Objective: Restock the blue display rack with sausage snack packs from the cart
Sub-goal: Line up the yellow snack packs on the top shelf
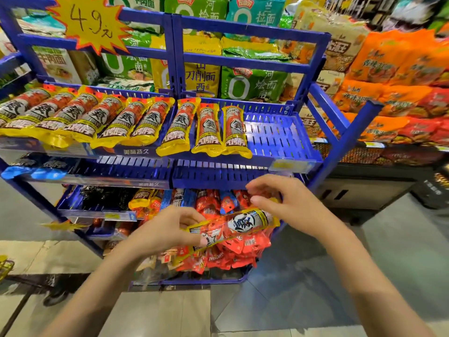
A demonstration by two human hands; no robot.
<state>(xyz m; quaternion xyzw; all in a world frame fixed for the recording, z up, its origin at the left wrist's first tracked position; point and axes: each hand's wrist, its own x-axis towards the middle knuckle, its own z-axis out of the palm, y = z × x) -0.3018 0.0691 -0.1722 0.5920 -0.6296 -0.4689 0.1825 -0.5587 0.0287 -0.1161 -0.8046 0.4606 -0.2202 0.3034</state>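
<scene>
Nine yellow packs [116,122] are lined up on the top shelf [279,137] of the blue rack [247,32], from the far left to just past the middle. One more sausage pack [233,227] is held low down, in front of the lower shelves. Its left end is pinched by the left hand [167,229], with the fingers curled on it. The right hand [284,203] is spread over the right end, fingers loose and apart; whether the pack is touched by it cannot be told.

The pack could be dropped, since it seems to be gripped at one end only and looks slippery. It could also be bumped on the shelf's front lip on the way up, and the packs already lying there could be knocked crooked.

Open room is seen on the right part of the top shelf, beside the ninth pack. That space is closed in by a low front edge and a side wall.
</scene>
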